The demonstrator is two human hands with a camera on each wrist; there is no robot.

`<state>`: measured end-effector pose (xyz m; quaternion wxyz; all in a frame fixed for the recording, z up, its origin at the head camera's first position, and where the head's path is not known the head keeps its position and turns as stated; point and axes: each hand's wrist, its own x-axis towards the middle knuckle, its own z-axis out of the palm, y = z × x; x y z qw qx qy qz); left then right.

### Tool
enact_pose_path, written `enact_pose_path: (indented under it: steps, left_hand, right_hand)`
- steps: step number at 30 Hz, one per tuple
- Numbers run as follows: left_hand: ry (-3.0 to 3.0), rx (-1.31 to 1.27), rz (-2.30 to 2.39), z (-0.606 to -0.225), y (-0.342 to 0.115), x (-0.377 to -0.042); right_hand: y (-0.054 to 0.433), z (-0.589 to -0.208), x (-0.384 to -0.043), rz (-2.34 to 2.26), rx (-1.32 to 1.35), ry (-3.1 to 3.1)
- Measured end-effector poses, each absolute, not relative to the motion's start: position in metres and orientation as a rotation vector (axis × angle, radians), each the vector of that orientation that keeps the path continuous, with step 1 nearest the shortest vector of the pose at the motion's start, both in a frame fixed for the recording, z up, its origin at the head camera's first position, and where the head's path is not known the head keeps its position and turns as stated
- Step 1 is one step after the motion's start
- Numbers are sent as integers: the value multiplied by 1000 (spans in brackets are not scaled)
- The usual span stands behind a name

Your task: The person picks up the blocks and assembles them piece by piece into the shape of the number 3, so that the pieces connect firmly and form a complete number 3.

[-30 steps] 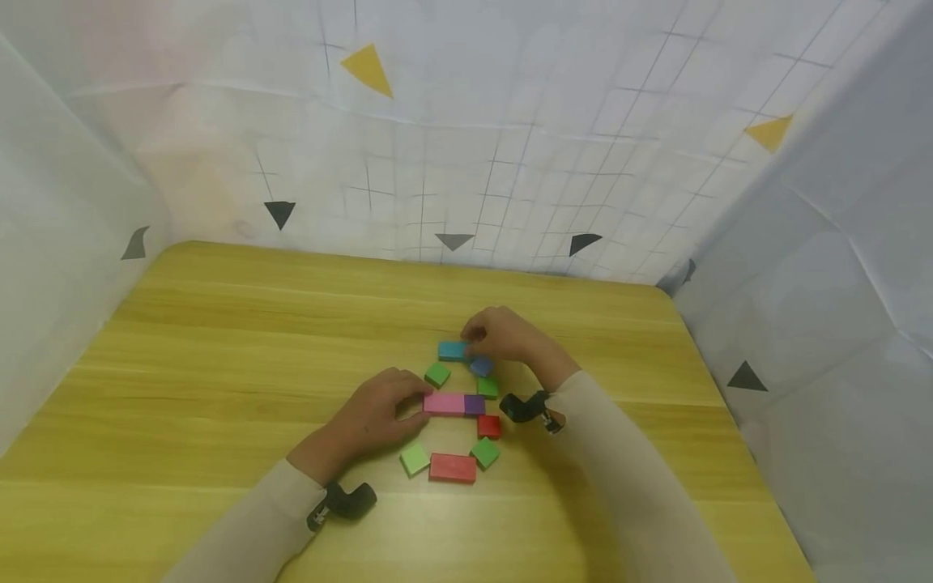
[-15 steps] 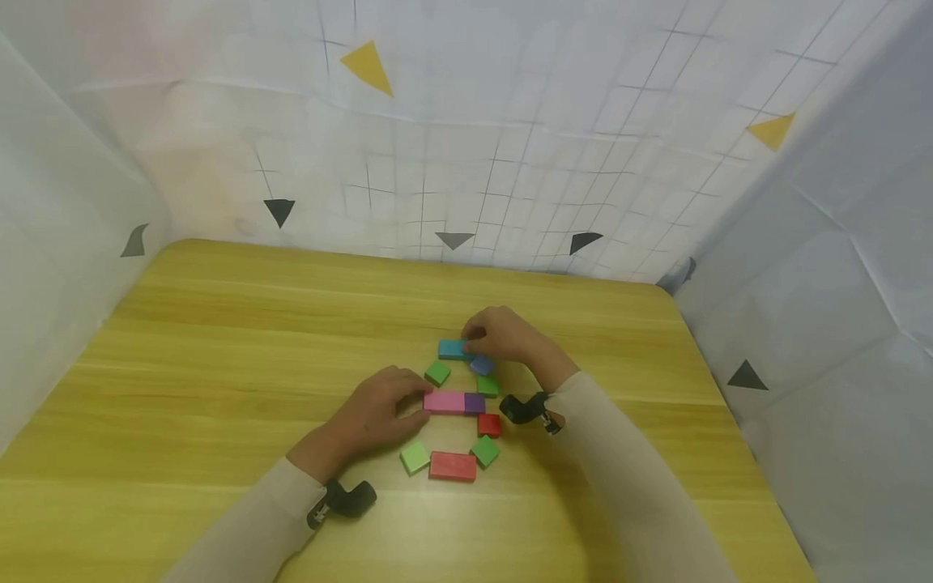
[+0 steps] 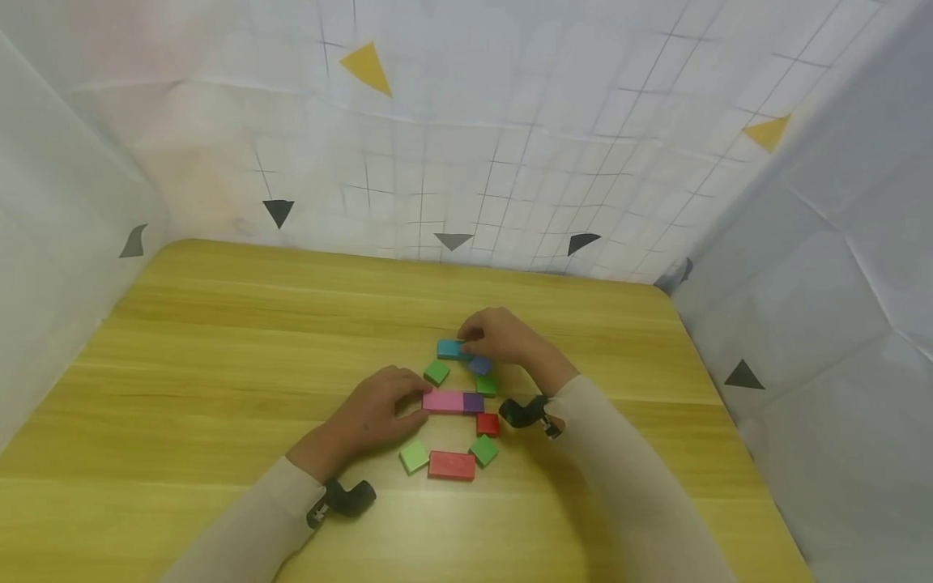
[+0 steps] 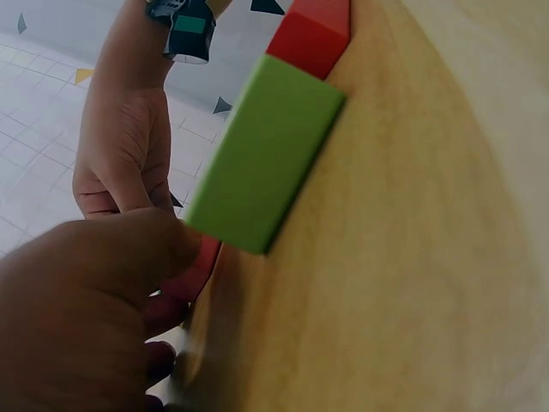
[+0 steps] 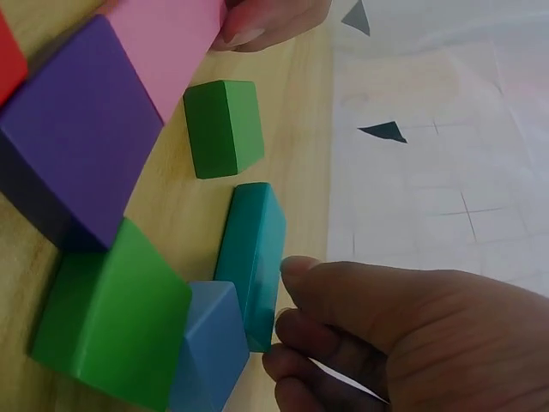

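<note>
In the head view my left hand (image 3: 375, 411) is at the left end of a pink block (image 3: 442, 402), pinching that end between thumb and index finger. A purple block (image 3: 474, 403) adjoins the pink one's right end. My right hand (image 3: 501, 336) is at the right end of a teal block (image 3: 450, 350). In the right wrist view, its thumb and loosely bent fingers lie along the far side of the teal block (image 5: 250, 257), with nothing visible between them. A blue block (image 3: 479, 366) touches the teal one; a green block (image 5: 116, 318) adjoins the blue one.
Another green block (image 3: 436, 372) lies left of the blue one. Nearer the front are a small red block (image 3: 487, 424), a green block (image 3: 484, 450), a long red block (image 3: 451, 465) and a light green block (image 3: 414, 457). White sheeting (image 3: 452, 146) surrounds the wooden table (image 3: 291, 324).
Both hands and the blocks stay nearly in place. My right hand's fingertips shift very slightly left over the teal block's end.
</note>
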<state>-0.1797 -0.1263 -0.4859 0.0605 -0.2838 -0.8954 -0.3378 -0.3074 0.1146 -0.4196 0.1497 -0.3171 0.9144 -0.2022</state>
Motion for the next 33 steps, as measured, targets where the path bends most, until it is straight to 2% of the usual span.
enact_pose_path:
  steps: [10,33]
  left_hand:
    - [-2657,-872,-1034,-486,-126,-178]
    - [-2655,-869,-1038,-488,-127,-179]
  right_hand:
    - [112,-417,-300,-624,-866,2647]
    - [102,-416,-288,-538,-1081,2629]
